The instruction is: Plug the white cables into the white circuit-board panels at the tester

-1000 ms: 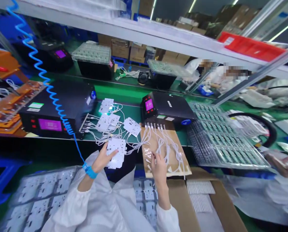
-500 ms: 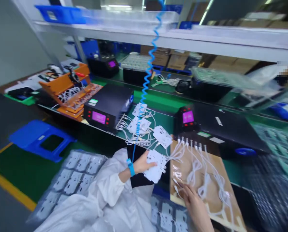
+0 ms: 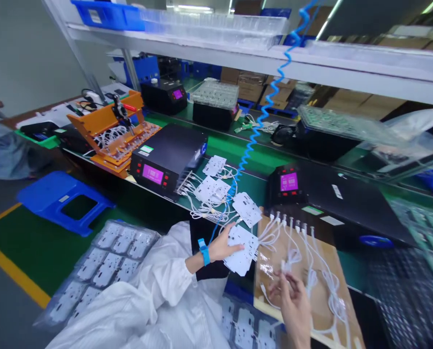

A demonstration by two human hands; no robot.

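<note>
My left hand [image 3: 222,246], with a blue strap at the wrist, is closed on a small stack of white circuit boards [image 3: 241,249] at the bench edge. Thumb on top, fingers hidden beneath. My right hand [image 3: 291,300] pinches a white cable [image 3: 283,265] near its plug, above a brown board [image 3: 267,223]. Another white plug [image 3: 263,288] lies just left of those fingers. Several white cables run from a black box [image 3: 325,194] over the brown board. Beyond my left hand, another white circuit board [image 3: 247,209] lies on the green mat with a cable attached.
A second black box [image 3: 169,155] with a lit display has cables leading to more white boards [image 3: 212,190]. A blue coiled hose [image 3: 260,123] hangs over the bench. Trays of white boards [image 3: 103,266] lie by my lap. An orange fixture [image 3: 111,131] and blue stool [image 3: 62,198] are left.
My right hand has moved up over the brown board and now pinches a cable there. My left hand keeps the boards. The view has shifted, and a person appears at far left.
</note>
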